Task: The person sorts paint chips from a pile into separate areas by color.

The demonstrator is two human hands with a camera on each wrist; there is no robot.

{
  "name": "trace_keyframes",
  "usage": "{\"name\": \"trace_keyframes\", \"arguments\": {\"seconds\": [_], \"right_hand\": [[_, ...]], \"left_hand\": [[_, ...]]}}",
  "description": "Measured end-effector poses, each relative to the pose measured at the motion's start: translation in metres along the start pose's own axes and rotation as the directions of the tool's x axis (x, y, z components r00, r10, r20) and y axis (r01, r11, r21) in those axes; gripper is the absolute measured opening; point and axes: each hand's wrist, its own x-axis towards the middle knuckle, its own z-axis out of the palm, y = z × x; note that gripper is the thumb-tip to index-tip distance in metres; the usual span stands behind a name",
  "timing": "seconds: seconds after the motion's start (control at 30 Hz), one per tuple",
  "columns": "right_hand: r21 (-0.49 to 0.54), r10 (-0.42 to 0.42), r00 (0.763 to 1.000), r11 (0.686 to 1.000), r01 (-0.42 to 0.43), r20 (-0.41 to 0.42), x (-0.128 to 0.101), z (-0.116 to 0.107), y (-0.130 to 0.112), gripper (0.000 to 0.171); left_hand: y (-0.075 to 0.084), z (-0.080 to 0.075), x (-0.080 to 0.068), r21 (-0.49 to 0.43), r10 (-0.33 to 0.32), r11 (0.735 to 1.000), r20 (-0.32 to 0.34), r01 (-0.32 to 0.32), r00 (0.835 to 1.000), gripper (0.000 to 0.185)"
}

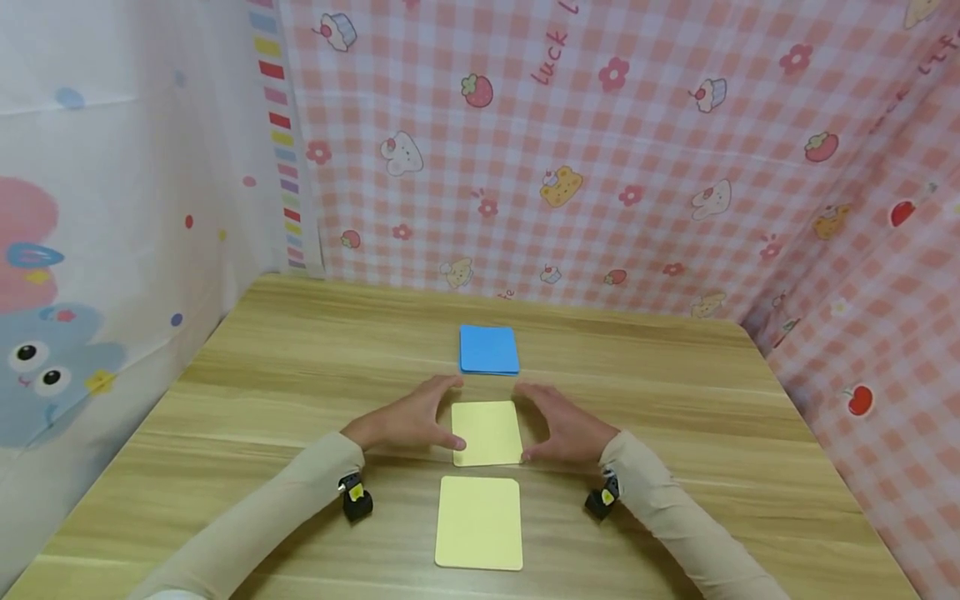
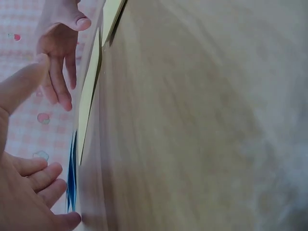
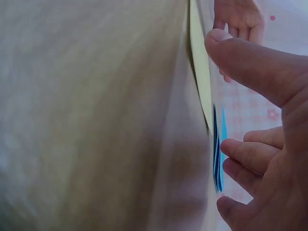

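Observation:
Between my two hands lies a yellow square card (image 1: 486, 433) on the table. My left hand (image 1: 412, 415) is on its left side, fingers and thumb spread, with the thumb tip over the card's left edge. On the opposite side my right hand (image 1: 568, 423) has its thumb near the lower right corner. Neither hand grips anything. A second yellow card (image 1: 478, 523) lies nearer to me, its top right corner cut. Beyond the hands is a small stack of blue cards (image 1: 489, 349); its layered edges (image 3: 216, 154) show in the right wrist view.
The wooden table (image 1: 675, 383) reaches back to a pink checked cloth (image 1: 525, 167) hanging behind it. A white printed cloth (image 1: 150, 167) hangs along the left. Black wrist cameras (image 1: 356, 498) sit under both wrists.

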Motion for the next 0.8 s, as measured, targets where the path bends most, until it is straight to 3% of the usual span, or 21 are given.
{"name": "trace_keyframes", "arguments": {"seconds": [0.2, 0.37, 0.6, 0.8], "right_hand": [[-0.027, 0.011, 0.999, 1.000, -0.010, 0.035, 0.0017, 0.0039, 0.0013, 0.102], [-0.032, 0.012, 0.999, 0.999, -0.010, 0.046, 0.0026, 0.0048, 0.0010, 0.102], [-0.048, 0.010, 0.999, 0.999, -0.007, 0.051, 0.0030, 0.0045, 0.0004, 0.100], [-0.057, 0.015, 0.998, 0.998, -0.012, 0.064, 0.0025, 0.0040, 0.0003, 0.101]], "left_hand": [[-0.0005, 0.0033, 0.0006, 0.126, 0.015, 0.992, 0.013, -0.017, 1.000, 0.106], [-0.0034, 0.0063, -0.0007, 0.271, 0.071, 0.959, 0.040, -0.079, 0.997, 0.108], [-0.0050, 0.0065, -0.0014, 0.339, 0.132, 0.929, 0.066, -0.147, 0.989, 0.110], [-0.0058, 0.0080, 0.0002, 0.394, 0.139, 0.906, 0.076, -0.157, 0.987, 0.108]]}}
